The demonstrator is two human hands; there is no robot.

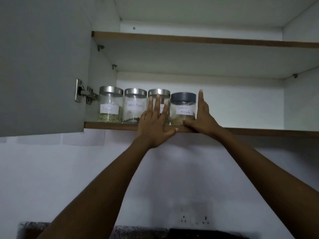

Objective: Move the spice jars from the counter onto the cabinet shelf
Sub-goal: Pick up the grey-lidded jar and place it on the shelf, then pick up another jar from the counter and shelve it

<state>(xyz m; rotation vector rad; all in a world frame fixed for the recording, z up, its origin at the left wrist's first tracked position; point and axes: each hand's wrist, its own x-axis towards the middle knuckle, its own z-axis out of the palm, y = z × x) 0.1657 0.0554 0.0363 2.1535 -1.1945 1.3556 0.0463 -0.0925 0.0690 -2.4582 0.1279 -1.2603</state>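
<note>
Several spice jars stand in a row at the left of the lower cabinet shelf point(110, 125). From the left: a steel-lidded jar point(110, 105) with greenish seeds, a steel-lidded jar labelled black pepper point(135, 106), a third steel-lidded jar point(159, 95) partly hidden, and a dark-lidded jar labelled garam masala point(183, 109). My left hand point(154, 125) lies flat with fingers spread against the front of the third jar. My right hand point(202, 116) presses its open palm against the right side of the garam masala jar, thumb at the jar's base.
The cabinet door point(43, 66) hangs open at the left on a metal hinge point(85, 95). An upper shelf point(207, 40) runs above. The lower shelf extends bare to the right of the jars. A wall socket point(195, 219) and dark counter edge point(138, 232) lie below.
</note>
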